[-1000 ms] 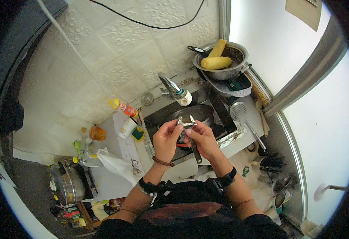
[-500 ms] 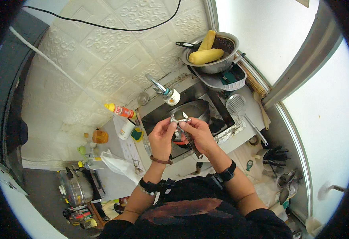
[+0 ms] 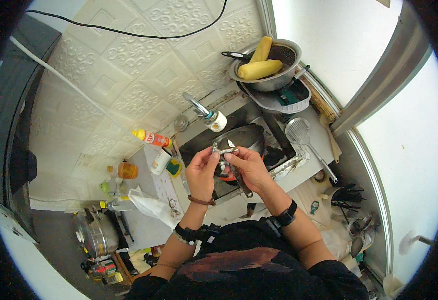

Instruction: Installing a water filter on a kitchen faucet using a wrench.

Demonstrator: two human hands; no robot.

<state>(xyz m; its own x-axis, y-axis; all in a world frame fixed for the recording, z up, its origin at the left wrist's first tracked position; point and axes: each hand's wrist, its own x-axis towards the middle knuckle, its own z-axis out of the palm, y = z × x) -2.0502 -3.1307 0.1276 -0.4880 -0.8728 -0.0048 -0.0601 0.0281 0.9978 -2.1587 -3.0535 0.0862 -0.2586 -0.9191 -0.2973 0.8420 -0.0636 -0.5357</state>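
Observation:
Over the sink (image 3: 178,145) my two hands meet on a metal Y-shaped peeler (image 3: 239,179) with a dark handle. My left hand (image 3: 200,171) pinches one side of its head between thumb and fingers. On the other side, my right hand (image 3: 251,167) grips the head, thumb on top, while the handle hangs down past its fingers. A dark metal pan (image 3: 246,136) lies in the sink beyond my hands. Something orange-red shows beneath them, mostly hidden. The tap (image 3: 204,112) with a white filter end stands just past the hands.
Two long yellow vegetables (image 3: 261,70) lie in a metal basin (image 3: 291,55) at the back right, stacked on a grey tray (image 3: 279,105). A slotted skimmer (image 3: 299,131) rests right of the sink. A sponge (image 3: 173,168), bottles and a white bag (image 3: 149,205) stand left.
Both hands keep hold of the peeler at about the same place over the sink. Its handle is tilted only slightly differently; nothing else has visibly moved.

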